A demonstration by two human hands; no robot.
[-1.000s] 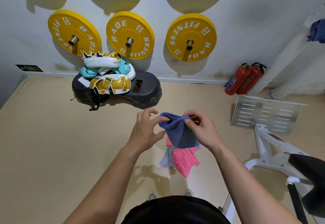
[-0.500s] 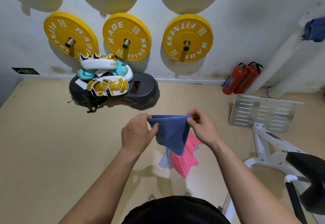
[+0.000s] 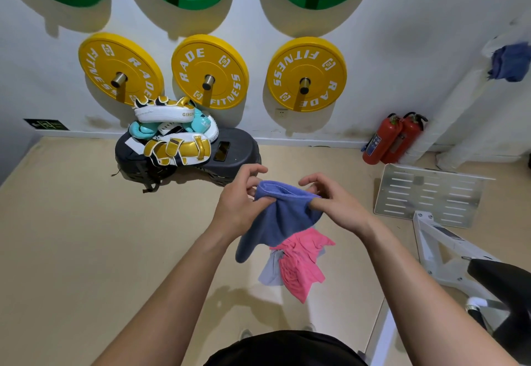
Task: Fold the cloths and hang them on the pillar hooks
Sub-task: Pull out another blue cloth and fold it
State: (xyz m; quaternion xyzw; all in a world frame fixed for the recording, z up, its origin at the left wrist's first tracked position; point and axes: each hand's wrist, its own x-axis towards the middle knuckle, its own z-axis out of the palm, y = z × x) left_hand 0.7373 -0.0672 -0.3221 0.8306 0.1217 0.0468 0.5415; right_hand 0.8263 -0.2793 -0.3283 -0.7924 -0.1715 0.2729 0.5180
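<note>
While the left hand (image 3: 241, 203) and right hand (image 3: 337, 206) each pinch its top edge, the blue cloth (image 3: 281, 217) sags between them in mid-air. Below the hands, a pink cloth (image 3: 298, 268) lies crumpled on a pale cloth (image 3: 268, 273). Beyond the hands, yellow plates (image 3: 198, 61) read "RADE FITNESS" and a white-and-gold pad (image 3: 161, 112) reads "GING". Far right of the right hand, a second blue cloth (image 3: 510, 62) hangs on the pillar (image 3: 471, 101).

the held cloth (image 3: 283, 213) hangs between left hand (image 3: 238, 207) and right hand (image 3: 336, 204), over the cloth pile (image 3: 298, 268) on the floor (image 3: 86, 236). behind-left, pads (image 3: 172, 135) sit stacked on a step platform (image 3: 235, 158) at the wall (image 3: 388, 49); right, extinguishers (image 3: 393, 141) stand beside the pillar (image 3: 465, 107), which seemingly carries another cloth (image 3: 510, 62).
</note>
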